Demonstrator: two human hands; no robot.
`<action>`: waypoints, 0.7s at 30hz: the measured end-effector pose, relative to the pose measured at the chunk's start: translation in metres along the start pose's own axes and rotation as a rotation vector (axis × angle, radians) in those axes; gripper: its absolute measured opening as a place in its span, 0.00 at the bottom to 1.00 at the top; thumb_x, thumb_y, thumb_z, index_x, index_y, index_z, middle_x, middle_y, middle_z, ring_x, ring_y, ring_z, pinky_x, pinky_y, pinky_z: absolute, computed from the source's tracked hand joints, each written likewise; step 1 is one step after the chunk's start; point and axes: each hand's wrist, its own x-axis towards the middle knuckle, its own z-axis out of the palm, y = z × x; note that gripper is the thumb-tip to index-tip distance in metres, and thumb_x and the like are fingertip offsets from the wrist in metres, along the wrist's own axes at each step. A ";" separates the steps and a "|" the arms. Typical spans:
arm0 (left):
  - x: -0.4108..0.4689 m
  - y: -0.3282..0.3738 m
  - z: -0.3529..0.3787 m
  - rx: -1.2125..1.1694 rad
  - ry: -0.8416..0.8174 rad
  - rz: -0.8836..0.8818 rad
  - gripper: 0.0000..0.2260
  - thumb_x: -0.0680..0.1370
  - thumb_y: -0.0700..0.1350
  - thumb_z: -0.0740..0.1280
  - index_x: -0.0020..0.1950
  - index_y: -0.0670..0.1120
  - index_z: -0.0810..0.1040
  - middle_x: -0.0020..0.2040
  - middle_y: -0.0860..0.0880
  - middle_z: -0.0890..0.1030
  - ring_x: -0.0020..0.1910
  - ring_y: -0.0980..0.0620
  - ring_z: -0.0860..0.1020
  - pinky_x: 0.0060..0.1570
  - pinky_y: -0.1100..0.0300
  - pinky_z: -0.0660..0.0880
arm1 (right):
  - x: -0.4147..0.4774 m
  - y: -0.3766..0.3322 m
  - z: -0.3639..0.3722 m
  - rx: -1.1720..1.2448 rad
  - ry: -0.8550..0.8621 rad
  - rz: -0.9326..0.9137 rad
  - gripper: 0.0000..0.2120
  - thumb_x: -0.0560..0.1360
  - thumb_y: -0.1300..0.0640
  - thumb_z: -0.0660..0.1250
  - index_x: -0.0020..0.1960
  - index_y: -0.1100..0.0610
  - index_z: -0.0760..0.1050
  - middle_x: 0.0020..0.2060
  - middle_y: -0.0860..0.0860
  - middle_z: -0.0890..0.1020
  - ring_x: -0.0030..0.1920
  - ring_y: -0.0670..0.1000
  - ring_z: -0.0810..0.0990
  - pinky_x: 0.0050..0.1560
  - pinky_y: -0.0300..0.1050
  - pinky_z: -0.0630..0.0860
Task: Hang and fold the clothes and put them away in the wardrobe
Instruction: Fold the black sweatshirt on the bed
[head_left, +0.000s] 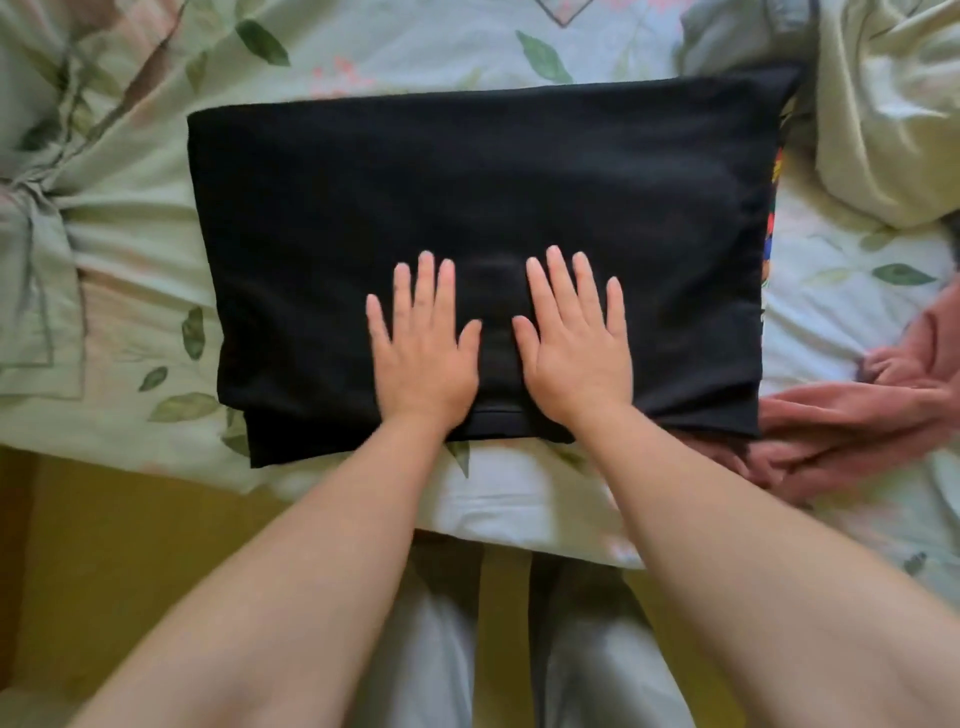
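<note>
A black garment (467, 182) lies folded into a wide rectangle on the bed, with a strip of coloured print showing along its right edge. My left hand (423, 343) and my right hand (574, 338) lie flat on its near middle, side by side, fingers straight and spread, palms pressing the cloth. Between the two hands the fabric shows a faint raised ridge. Neither hand grips anything.
The bed wears a pale green leaf-patterned sheet (130, 291). A crumpled dusty-pink garment (857, 415) lies at the right, touching the black one's near corner. A light rumpled duvet (883, 104) is bunched at the back right. My legs and a yellowish floor (130, 571) are below.
</note>
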 end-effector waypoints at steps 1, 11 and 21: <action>-0.008 -0.020 0.007 0.030 -0.015 0.000 0.31 0.83 0.61 0.48 0.83 0.50 0.47 0.84 0.49 0.48 0.82 0.47 0.46 0.79 0.39 0.46 | -0.005 0.018 0.004 -0.009 0.003 0.027 0.30 0.84 0.39 0.45 0.83 0.48 0.48 0.82 0.47 0.50 0.82 0.51 0.46 0.80 0.58 0.44; -0.022 -0.107 -0.020 0.102 -0.079 -0.192 0.33 0.84 0.62 0.48 0.83 0.44 0.47 0.83 0.44 0.49 0.82 0.44 0.46 0.79 0.39 0.46 | -0.023 0.128 -0.024 0.205 0.015 0.672 0.35 0.80 0.34 0.48 0.83 0.49 0.46 0.82 0.54 0.50 0.81 0.56 0.52 0.75 0.68 0.54; 0.000 0.059 -0.011 0.016 -0.026 0.153 0.32 0.83 0.61 0.46 0.83 0.46 0.45 0.84 0.46 0.45 0.82 0.45 0.44 0.79 0.43 0.47 | 0.000 0.159 -0.071 1.161 -0.044 0.811 0.15 0.73 0.41 0.74 0.46 0.52 0.80 0.41 0.39 0.85 0.39 0.37 0.83 0.37 0.33 0.77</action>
